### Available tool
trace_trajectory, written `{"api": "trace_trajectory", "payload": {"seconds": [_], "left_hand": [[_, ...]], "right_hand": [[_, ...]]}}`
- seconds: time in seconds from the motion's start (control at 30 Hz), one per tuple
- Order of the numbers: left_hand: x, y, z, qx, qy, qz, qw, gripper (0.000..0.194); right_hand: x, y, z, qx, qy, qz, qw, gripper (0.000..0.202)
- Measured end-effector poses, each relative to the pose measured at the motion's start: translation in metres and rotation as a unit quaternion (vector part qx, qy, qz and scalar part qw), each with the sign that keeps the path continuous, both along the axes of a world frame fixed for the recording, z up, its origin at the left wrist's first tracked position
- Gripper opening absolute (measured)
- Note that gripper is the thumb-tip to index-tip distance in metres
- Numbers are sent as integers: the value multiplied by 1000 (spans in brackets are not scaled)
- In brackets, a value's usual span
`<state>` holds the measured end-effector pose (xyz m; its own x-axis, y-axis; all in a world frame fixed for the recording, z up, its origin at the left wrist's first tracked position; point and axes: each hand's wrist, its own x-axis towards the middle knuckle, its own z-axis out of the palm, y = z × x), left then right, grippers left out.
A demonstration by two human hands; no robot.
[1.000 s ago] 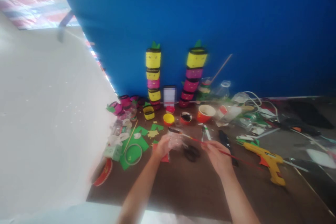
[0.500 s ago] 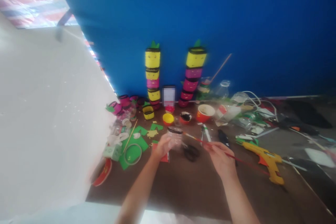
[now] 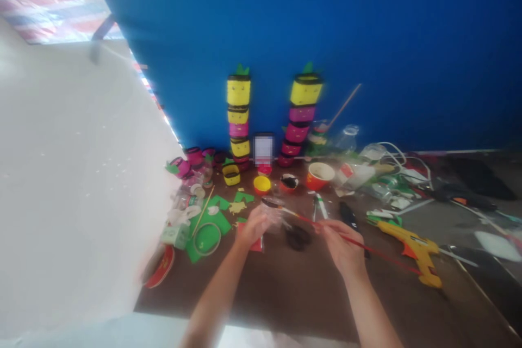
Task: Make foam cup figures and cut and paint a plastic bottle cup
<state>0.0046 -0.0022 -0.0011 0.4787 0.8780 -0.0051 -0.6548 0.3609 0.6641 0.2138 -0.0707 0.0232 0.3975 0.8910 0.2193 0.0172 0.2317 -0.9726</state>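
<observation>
My left hand [image 3: 256, 225] is closed round a clear plastic cup [image 3: 274, 213] whose rim carries a dark band. Between the fingers of my right hand [image 3: 342, 244] is a long red-handled paintbrush [image 3: 310, 220]. Its tip points left and meets the cup's rim, or comes very near it; blur hides which. Black-handled scissors [image 3: 297, 236] lie on the table just beyond and below the cup. Partly under my left hand is a red sheet [image 3: 256, 243]. Behind the cup stand a bowl with black paint [image 3: 289, 182] and a small cup with yellow inside [image 3: 261, 185].
Two stacks of painted yellow and pink cups, a left stack [image 3: 238, 92] and a right stack [image 3: 299, 114], stand by the blue board [image 3: 367, 38]. A yellow glue gun [image 3: 411, 247] lies right, green sheets [image 3: 220, 220] left. A paper cup [image 3: 320, 176] and plastic bottles stand behind.
The cup in my left hand has tilted slightly, and the brush tip has moved a little left along its rim. Everything else looks the same apart from a slight camera shift.
</observation>
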Motion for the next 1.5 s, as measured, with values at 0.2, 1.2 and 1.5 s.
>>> {"api": "trace_trajectory", "payload": {"seconds": [0.2,1.2,1.5], "left_hand": [[-1,1,-3,-8,-9,-2,1000,33],[1,0,1,-1,-3,-4,1000,40],[0,0,3,-25,-19,-4,1000,35]], "right_hand": [[4,-2,9,7,52,-2,999,14],[4,-8,-2,-23,48,-15,999,14],[5,-13,10,6,103,-31,994,16]]}}
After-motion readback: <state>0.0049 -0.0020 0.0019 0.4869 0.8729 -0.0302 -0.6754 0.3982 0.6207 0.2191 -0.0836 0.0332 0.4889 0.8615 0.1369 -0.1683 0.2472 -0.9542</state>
